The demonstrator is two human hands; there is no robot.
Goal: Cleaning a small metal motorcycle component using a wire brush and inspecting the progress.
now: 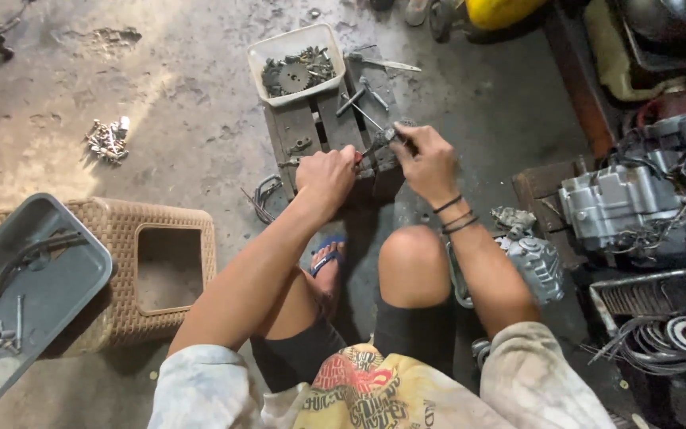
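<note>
At the far left edge of the concrete floor [200,119], a grey metal tray [49,278] rests tilted on a woven brown stool [168,270] and holds a dark cable and a few small metal bits. Beyond it, a small heap of bolts [107,140] lies on the bare floor, well apart from everything else. Toward the middle stands a low wooden block [311,131]; a white plastic tub [295,63] full of gears and small parts sits on its far edge, and loose spanners lie just beside the tub on the block's right side. On the block's near edge, the left hand [325,176] is clenched around a tool with a red handle [359,156], fingers curled tight. Just to its right, the right hand [426,163] pinches a small dark metal part [391,137] between fingertips and thumb, and the tool's tip meets that part over the block's near right corner. Black bands circle the right wrist. Below, a foot in a blue sandal [327,258] rests on the floor. Farther right sits a grey engine cover [535,266], then a grey engine [621,210] at the right edge.
</note>
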